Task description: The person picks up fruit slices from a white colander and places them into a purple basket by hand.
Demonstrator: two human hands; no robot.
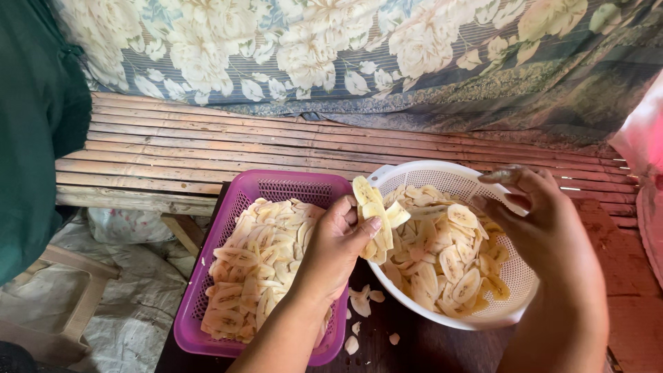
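My left hand (335, 245) grips a stack of pale banana slices (374, 214) between the purple basket (207, 276) and the white colander (514, 311). The purple basket holds long flat banana slices (259, 259) laid in a layer. The white colander is heaped with rounder banana slices (449, 259). My right hand (532, 214) hovers over the colander's right side with fingers spread and curled, holding nothing that I can see.
Both containers sit on a dark table (414, 349) with a few stray slices (360, 304) between them. A slatted bamboo bench (207, 148) runs behind, under a floral cloth (345, 48). A green garment (34, 124) hangs at the left. A low wooden stool (62, 304) stands below.
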